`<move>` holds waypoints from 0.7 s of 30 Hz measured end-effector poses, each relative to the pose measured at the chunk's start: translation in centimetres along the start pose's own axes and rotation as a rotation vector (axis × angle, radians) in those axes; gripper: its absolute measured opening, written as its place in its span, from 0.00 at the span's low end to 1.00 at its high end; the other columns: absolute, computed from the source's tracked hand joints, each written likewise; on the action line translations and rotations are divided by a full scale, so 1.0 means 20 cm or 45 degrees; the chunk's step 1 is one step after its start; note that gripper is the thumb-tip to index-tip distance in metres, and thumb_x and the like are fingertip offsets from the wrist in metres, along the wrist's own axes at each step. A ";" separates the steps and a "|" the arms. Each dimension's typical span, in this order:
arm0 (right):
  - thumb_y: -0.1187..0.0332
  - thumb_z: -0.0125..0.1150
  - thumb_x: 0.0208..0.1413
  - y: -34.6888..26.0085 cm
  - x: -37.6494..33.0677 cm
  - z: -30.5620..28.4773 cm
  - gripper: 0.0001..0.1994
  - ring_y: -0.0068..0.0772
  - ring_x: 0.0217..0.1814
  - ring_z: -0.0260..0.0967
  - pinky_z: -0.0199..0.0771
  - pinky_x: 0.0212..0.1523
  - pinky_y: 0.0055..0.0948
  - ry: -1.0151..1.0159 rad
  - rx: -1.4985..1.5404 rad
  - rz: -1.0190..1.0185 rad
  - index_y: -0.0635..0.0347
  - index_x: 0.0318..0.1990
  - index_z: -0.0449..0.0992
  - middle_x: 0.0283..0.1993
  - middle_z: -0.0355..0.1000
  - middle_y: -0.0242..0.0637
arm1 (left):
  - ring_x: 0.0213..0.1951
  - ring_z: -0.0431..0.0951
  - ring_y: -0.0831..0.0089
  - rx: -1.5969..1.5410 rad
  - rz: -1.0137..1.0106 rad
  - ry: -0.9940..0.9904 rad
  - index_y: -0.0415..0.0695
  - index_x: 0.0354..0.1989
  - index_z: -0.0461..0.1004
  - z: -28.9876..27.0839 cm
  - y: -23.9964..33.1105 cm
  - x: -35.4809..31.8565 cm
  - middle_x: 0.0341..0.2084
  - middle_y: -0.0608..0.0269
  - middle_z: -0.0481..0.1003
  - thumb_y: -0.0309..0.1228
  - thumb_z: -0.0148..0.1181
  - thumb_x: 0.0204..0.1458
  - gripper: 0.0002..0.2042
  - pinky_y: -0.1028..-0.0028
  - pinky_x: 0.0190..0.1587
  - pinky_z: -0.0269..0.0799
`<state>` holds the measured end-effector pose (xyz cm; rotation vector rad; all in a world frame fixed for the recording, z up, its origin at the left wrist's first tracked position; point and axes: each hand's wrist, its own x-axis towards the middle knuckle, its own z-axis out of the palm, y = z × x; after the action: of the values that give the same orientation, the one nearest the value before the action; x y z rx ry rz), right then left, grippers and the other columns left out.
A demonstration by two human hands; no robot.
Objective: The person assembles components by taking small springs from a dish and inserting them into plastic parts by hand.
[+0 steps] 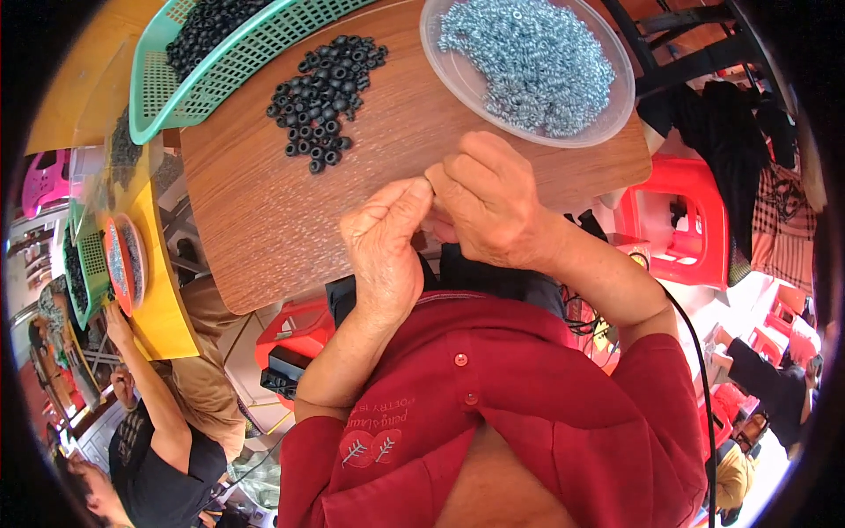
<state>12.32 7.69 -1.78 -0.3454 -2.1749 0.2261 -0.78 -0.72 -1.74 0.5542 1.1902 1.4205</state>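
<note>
My left hand and my right hand meet above the near edge of the brown table. Both are closed, with thumbs and fingertips pinched together where they touch. Whatever lies between the fingertips is too small or too hidden to make out. Beyond my left hand, a loose pile of small black ring-shaped pieces lies on the tabletop. Past my right hand stands a clear round plastic tub filled with small silvery-blue rings.
A green plastic basket of black pieces stands at the table's far left. A yellow table with an orange-rimmed bowl is on the left, where another person sits. A red plastic stool stands right; a black cable hangs by my right arm.
</note>
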 end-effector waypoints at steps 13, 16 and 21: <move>0.74 0.65 0.48 0.33 0.35 -0.34 0.09 0.26 0.32 0.71 0.69 0.35 0.23 0.168 -0.428 0.207 0.64 0.38 0.78 0.32 0.74 0.39 | 0.29 0.74 0.79 0.875 0.715 0.478 0.35 0.41 0.75 -0.32 0.08 0.04 0.30 0.63 0.76 0.26 0.61 0.54 0.09 0.78 0.33 0.71; 0.72 0.62 0.45 0.42 0.58 -0.42 0.09 0.49 0.38 0.70 0.70 0.39 0.37 0.326 -0.494 0.384 0.68 0.32 0.76 0.32 0.73 0.49 | 0.28 0.73 0.76 1.198 0.825 0.496 0.38 0.40 0.76 -0.35 0.14 0.08 0.28 0.62 0.74 0.25 0.63 0.50 0.09 0.76 0.31 0.70; 0.66 0.65 0.43 0.75 0.79 -0.41 0.14 0.54 0.37 0.72 0.69 0.39 0.45 -0.048 -0.838 0.853 0.68 0.33 0.76 0.32 0.74 0.53 | 0.24 0.72 0.66 1.613 0.849 0.606 0.43 0.37 0.77 -0.35 0.15 0.13 0.22 0.60 0.70 0.27 0.67 0.44 0.11 0.68 0.27 0.68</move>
<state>12.47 27.24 10.76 -1.4482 -2.0494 -0.1325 -8.80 -0.20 -2.47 1.6519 2.4355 1.1800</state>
